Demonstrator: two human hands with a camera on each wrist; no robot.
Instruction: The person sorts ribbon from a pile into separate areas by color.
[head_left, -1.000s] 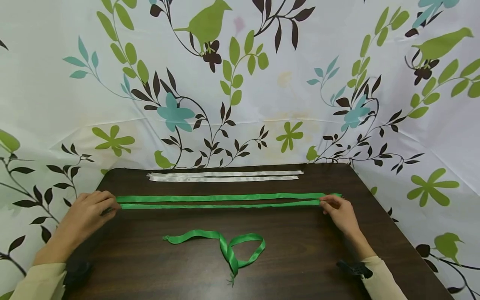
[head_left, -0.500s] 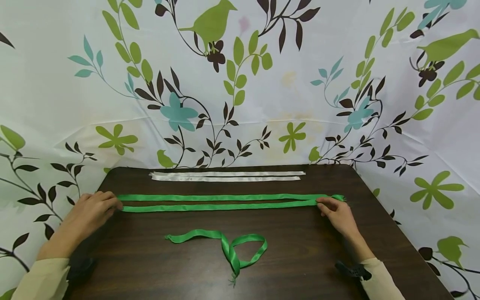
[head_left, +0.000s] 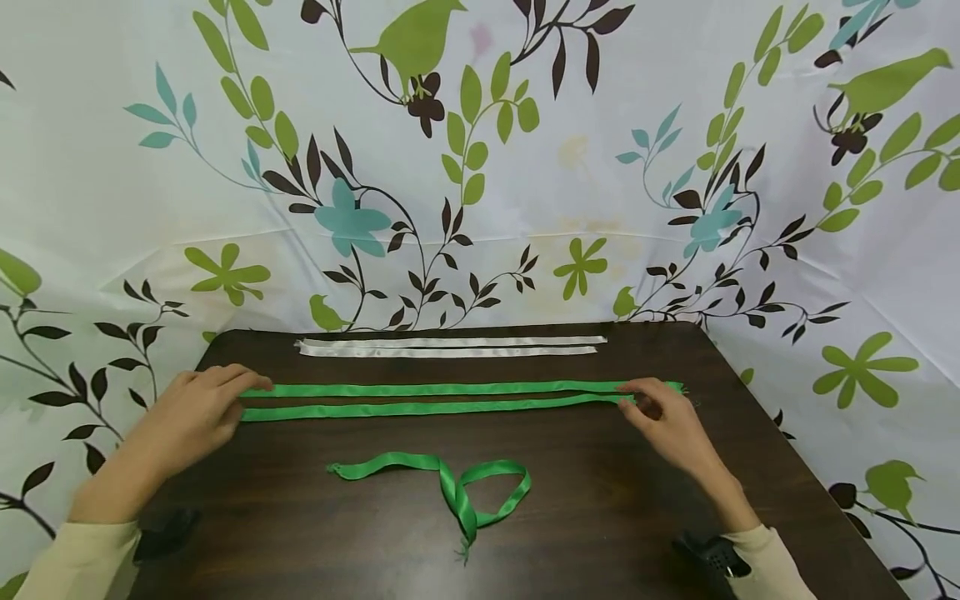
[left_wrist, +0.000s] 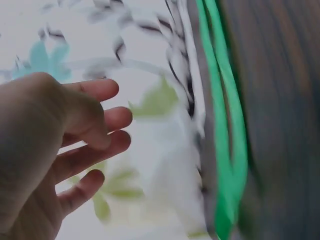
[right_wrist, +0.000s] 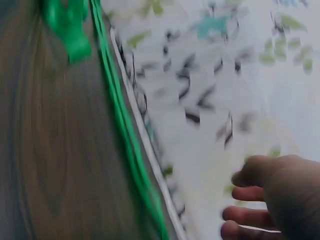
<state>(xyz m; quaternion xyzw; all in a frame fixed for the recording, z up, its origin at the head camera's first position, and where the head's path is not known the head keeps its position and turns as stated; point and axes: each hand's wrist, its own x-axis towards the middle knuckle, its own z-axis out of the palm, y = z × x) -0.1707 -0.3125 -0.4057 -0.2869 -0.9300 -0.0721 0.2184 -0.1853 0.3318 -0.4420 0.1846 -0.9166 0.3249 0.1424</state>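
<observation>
A long green ribbon (head_left: pixel 442 408) lies doubled across the table in two near-parallel strands. Over its left end is my left hand (head_left: pixel 191 421); the left wrist view shows its fingers (left_wrist: pixel 92 150) spread and relaxed, with nothing between them. My right hand (head_left: pixel 670 427) hovers by the ribbon's right end, hiding part of it. In the right wrist view its fingers (right_wrist: pixel 250 215) are loosely bent and hold nothing. Nearer to me, between the hands, lies a second green ribbon (head_left: pixel 457 496), crossed over itself into a loop with frayed ends.
A white ribbon (head_left: pixel 450 352), also doubled into two strands, lies along the far edge of the dark wooden table (head_left: pixel 570 533). Behind the table hangs a white cloth (head_left: pixel 525 175) printed with birds and leaves. Dark bands sit at both wrists.
Both hands have let go of the long green ribbon's ends. The left hand has shifted right and lifted a little; the right has moved slightly left. The ribbon's near strand lies flatter than before.
</observation>
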